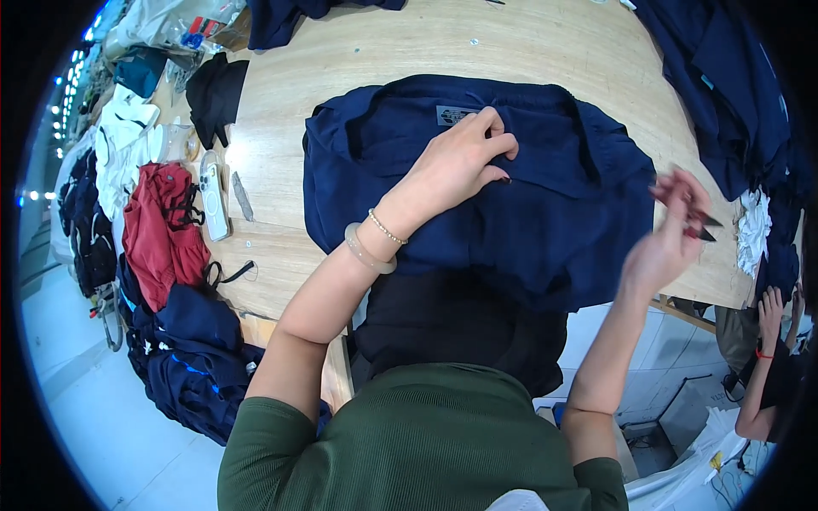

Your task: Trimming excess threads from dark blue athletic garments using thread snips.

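Note:
A navy blue garment (pixel 545 230), shorts by the look of it, lies spread in front of me with its waistband opening turned up. Inside the back of the waistband shows a grey label (pixel 450 115). My left hand (pixel 464 162) rests on the cloth just below that label, fingers bent and closed at the fabric, with a bangle and a beaded bracelet on the wrist. Off the garment's right edge is my right hand (pixel 673 223), slightly blurred. It is closed around small thread snips (pixel 707 228), whose dark pointed blades stick out to the right.
On the left lie a phone (pixel 215 201), a red garment (pixel 164 226), a black cloth piece (pixel 218 95) and white garments (pixel 121 140). More navy garments (pixel 724 102) are heaped at the right. A co-worker's hand (pixel 770 315) shows at the far right edge.

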{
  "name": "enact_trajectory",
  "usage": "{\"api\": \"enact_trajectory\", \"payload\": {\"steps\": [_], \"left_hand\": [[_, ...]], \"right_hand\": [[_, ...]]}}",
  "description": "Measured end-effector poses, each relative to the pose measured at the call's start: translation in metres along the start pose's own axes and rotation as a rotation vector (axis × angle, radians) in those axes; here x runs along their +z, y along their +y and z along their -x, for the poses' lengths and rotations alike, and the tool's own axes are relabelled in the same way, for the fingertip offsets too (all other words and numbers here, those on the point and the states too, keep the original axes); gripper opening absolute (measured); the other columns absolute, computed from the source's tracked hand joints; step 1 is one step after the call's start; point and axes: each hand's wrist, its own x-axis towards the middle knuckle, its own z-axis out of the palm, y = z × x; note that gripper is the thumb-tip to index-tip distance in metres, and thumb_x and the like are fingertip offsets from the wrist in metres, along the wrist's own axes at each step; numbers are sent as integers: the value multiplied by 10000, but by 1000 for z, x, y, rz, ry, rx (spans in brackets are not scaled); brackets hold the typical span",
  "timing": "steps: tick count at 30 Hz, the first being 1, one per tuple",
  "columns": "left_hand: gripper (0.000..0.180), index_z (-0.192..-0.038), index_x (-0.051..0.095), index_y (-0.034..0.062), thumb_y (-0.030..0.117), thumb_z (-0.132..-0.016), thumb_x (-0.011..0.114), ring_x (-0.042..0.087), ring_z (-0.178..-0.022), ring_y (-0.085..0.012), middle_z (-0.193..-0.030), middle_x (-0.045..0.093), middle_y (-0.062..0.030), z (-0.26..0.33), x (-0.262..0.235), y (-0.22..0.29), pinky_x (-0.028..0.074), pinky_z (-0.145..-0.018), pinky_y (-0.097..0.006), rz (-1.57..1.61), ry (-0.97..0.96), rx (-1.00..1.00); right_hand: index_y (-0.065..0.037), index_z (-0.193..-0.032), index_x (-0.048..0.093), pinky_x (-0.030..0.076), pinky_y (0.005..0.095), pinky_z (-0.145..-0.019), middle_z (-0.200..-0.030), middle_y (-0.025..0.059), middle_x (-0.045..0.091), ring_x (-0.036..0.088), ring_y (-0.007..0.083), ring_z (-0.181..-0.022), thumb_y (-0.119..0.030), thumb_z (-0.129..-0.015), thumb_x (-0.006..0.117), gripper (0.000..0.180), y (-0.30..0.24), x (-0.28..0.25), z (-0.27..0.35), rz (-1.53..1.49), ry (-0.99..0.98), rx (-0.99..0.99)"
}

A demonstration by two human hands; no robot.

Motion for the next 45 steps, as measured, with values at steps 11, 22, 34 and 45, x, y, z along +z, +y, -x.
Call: {"api": "enact_trajectory", "payload": {"steps": [11, 22, 34, 45], "left_hand": [[47, -963, 473, 11, -24, -933, 463, 578, -829, -115, -950, 545, -54, 21, 1, -32, 488, -758, -230, 839, 293, -407], [86, -873, 639, -8, -26, -789, 640, 574, -776, -131, -977, 568, -74, 12, 3, -24, 470, -702, -252, 363, 264, -129], [300, -912, 586, 70, 91, -674, 768, 495, -840, -242, -1002, 469, -82, 12, 1, 10, 456, -776, -325, -78, 103, -62], [246, -937, 539, 18, 42, -760, 708, 554, -827, -163, -957, 527, -70, 27, -19, -5, 469, -736, -265, 336, 224, -312]], "right_hand": [[5, -1006, 565, 456, 229, -661, -837, 91, 614, 566, 120, -718, -116, -976, 461, 162, 58, 61, 18, -560, -590, 459], [5, -996, 571, 451, 236, -663, -843, 94, 619, 566, 122, -714, -133, -974, 469, 173, 58, 66, 19, -568, -576, 458], [8, -995, 570, 449, 235, -662, -839, 95, 617, 566, 123, -719, -133, -973, 472, 174, 58, 65, 17, -555, -565, 451], [7, -1005, 570, 445, 228, -657, -846, 89, 614, 561, 114, -714, -134, -971, 472, 175, 60, 65, 17, -559, -576, 453]]}}
